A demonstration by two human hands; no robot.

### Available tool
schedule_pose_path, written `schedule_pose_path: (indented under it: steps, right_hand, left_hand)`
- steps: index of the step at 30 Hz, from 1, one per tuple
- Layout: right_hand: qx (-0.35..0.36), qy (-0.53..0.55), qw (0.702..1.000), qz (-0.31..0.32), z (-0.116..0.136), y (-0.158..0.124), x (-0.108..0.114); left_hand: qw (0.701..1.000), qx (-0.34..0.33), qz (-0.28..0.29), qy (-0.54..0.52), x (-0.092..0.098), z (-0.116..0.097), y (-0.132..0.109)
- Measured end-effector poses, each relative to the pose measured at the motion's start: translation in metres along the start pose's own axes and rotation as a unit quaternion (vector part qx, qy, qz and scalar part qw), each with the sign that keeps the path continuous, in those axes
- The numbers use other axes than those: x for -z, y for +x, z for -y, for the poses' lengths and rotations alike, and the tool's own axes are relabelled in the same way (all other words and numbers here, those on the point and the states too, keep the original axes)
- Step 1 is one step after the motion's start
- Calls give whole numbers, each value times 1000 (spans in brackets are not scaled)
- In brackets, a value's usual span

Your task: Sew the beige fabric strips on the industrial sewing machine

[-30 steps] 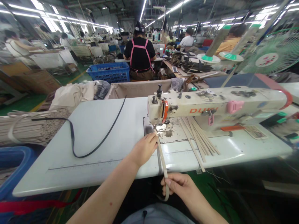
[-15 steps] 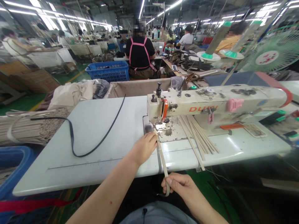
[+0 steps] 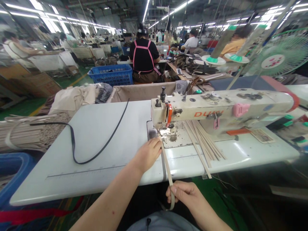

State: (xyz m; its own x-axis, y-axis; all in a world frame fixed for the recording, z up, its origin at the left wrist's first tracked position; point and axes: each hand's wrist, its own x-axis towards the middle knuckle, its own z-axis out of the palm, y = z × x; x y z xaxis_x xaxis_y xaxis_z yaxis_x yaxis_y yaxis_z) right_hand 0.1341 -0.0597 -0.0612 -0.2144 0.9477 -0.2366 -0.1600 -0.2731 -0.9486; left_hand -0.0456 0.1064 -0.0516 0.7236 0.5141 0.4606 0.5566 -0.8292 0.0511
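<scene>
A narrow beige strap (image 3: 167, 166) runs from under the sewing machine (image 3: 216, 107) head toward me and over the table's front edge. Close in front of the presser foot, my left hand (image 3: 150, 152) has its fingers closed together at the strap's left side; the fingertips are partly hidden. Below the table edge, my right hand (image 3: 184, 194) pinches the same strap between thumb and fingers. The strap's lower end curls beneath that hand. Right of the needle area lies a fan of loose beige strips (image 3: 203, 142), some reaching the front edge.
A black strap (image 3: 106, 146) curves across the white table (image 3: 96, 122). To the left are a bundle of beige strips (image 3: 29, 133) and a blue bin (image 3: 18, 163). A fabric-lined trough (image 3: 144, 89) stands behind the table. A person in a pink-strapped apron (image 3: 144, 54) sits beyond.
The view has shifted slightly. Both hands keep nearly the same places on the strap, and my right hand appears slightly lower.
</scene>
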Motion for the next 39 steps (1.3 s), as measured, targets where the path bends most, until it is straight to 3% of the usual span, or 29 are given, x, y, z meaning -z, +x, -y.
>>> schedule_pose_path:
  steps: [10, 17, 25, 29, 32, 39]
  right_hand:
    - [17, -19, 1000, 6, -11, 4, 3]
    - [5, -12, 1000, 25, -7, 2, 4]
    - [95, -70, 992, 38, -5, 7, 5]
    - [81, -88, 993, 6, 5, 7, 0]
    - [46, -38, 998, -30, 8, 6, -3]
    - [-4, 15, 1000, -27, 6, 2, -5]
  left_hand:
    - [999, 34, 17, -16, -4, 1, 2]
    - [1000, 9, 5, -14, 1, -1, 2]
    - [1000, 5, 8, -16, 5, -3, 3]
    - [1000, 2, 5, -14, 3, -2, 2]
    - [1000, 4, 8, -17, 3, -2, 2]
    - [1000, 2, -6, -12, 2, -2, 2]
